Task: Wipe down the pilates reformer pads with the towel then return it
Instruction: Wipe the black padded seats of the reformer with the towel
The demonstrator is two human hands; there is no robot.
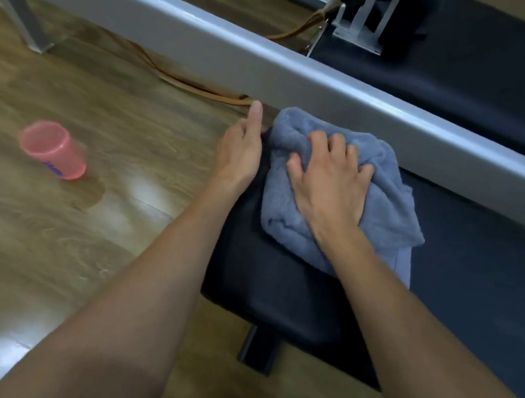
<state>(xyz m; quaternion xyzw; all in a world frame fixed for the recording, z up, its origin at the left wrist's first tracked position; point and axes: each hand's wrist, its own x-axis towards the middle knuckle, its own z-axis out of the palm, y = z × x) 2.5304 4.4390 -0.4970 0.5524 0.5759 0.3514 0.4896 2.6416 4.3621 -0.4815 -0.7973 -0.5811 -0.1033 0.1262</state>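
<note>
- Wiping is under way, and the task is looking partly done at best. The floor [34, 265] is spreading under everything as wood-look boards.
- The rail [211, 41] is running slantwise across the view, splitting the reformer into a far side and a near side.
- The far pad [499, 82] is lying beyond the rail with nothing on it. Nothing is showing whether it is already wiped, so I am counting it as possibly left.
- The pad [272, 297] on the near side is the one being worked on. Its near half is lying bare and its far half is sitting under the cloth.
- The towel [390, 216] is lying bunched on the pad's far end, just beside the rail, with one corner trailing off to the right. It is in use and nowhere near being put back, so I am judging that the rest of this pad, perhaps other pads, and the return are all remaining.
- The right hand [330, 182] is pressing down on the towel, with its fingers curling into the folds and gripping them.
- The left hand [238, 156] is resting against the pad's left edge, with one digit pointing straight toward the rail. Its other fingers are hiding behind the hand, so I cannot tell whether they are gripping anything.
- The cup [54, 150] is sitting on the floor, well apart from the pad and playing no part in the wiping.
</note>
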